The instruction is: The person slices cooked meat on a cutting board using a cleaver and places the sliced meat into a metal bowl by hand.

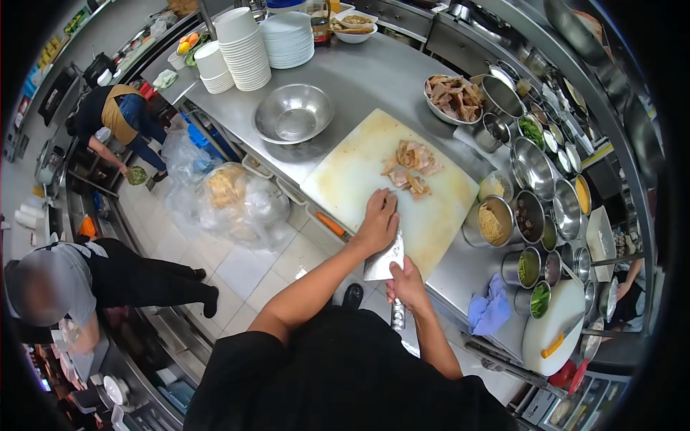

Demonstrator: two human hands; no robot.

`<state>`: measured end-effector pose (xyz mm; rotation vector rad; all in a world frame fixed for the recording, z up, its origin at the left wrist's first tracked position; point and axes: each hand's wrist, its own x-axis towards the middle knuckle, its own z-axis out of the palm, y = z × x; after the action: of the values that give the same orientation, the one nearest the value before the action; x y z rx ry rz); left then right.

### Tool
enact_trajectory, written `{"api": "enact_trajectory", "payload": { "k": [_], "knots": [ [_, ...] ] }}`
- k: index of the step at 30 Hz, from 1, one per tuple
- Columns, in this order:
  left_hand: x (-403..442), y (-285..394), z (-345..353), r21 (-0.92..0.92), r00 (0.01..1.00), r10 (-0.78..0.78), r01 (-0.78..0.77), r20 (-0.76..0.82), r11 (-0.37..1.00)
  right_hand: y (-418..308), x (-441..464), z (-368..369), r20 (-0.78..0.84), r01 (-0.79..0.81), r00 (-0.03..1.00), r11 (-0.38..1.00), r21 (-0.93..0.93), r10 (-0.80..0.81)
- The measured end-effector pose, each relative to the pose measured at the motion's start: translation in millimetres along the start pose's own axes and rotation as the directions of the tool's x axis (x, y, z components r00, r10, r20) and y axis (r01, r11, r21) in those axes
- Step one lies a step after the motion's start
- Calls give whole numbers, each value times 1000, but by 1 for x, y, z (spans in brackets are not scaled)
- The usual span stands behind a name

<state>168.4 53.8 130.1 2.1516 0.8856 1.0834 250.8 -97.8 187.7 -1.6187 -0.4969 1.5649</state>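
My right hand [408, 289] is closed around a cleaver [387, 260] near the front edge of the cutting board, its metal handle pointing down towards me. Beside the blade, my left hand [377, 224] rests low over the board with fingers stretched forward; it partly covers the blade's upper end, and I cannot tell whether it touches the metal. Just beyond my left fingertips lie cut pieces of cooked meat [413, 161] on the large white cutting board [345, 154].
A steel bowl [293, 113] stands left of the board, near stacked white bowls [243, 54] and plates [287, 39]. A bowl of meat [454, 99], ingredient tins [491, 223] and a blue cloth [490, 305] lie right. Two people work at left; plastic bags [244, 201] cover the floor.
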Motion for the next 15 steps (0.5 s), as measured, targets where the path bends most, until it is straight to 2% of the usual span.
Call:
{"api": "enact_trajectory", "payload": {
  "k": [2, 5, 6, 7, 8, 9, 11, 12, 13, 15],
  "knots": [
    [7, -7, -11, -51, 1000, -8, 7, -16, 999, -10, 7, 10, 42, 42, 998, 999, -20, -42],
    [49, -21, -60, 30, 993, -17, 21, -114, 999, -56, 27, 40, 98, 162, 984, 977, -138, -149],
    [67, -31, -75, 56, 988, 5, 4, -157, 998, -75, 37, 52, 157, 212, 969, 970, -119, -192],
    [88, -51, -93, 205, 973, 113, -70, -203, 976, -93, 49, 67, 187, 254, 955, 959, -122, -229],
    [112, -60, -117, 240, 977, 101, -53, -190, 969, -115, 57, 83, 185, 267, 952, 957, -117, -243],
    [131, -75, -134, 359, 972, 96, -12, -216, 933, -128, 73, 96, 187, 291, 945, 950, -112, -267],
    [176, -117, -169, 384, 951, 106, 15, -292, 923, -159, 82, 117, 235, 343, 918, 937, -71, -318],
    [193, -134, -182, 271, 949, 15, 75, -315, 960, -167, 84, 122, 220, 330, 926, 940, -86, -305],
    [204, -152, -193, 158, 943, -82, 140, -324, 978, -167, 84, 120, 213, 331, 927, 941, -77, -309],
    [206, -205, -201, 408, 987, -17, 81, -159, 909, -158, 74, 114, 176, 317, 937, 947, -54, -303]
  ]
}}
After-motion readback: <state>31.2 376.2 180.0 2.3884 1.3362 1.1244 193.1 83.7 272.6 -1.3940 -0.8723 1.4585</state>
